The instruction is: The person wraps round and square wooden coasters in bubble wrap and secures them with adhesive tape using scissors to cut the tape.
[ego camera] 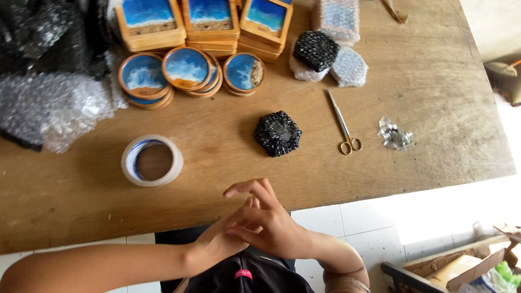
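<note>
Low in the frame's centre, the right hand [271, 225] overlaps the left hand [217, 244], fingers pressed together, holding nothing that I can see. The tape roll [152, 160] sits just above-left, the black-wrapped hexagon [278, 133] above, near the scissors [343, 123]. A careless reach could, I judge, snag the blades or nudge the stacked round coasters [187, 69] at upper left.

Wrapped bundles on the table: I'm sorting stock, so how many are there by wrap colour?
Black bubble-wrapped bundles: 2, one alone mid-table and one stacked at the back
Clear bubble-wrapped bundles: 3, rectangular, hexagonal, and one under the black one
Total: 5
</note>
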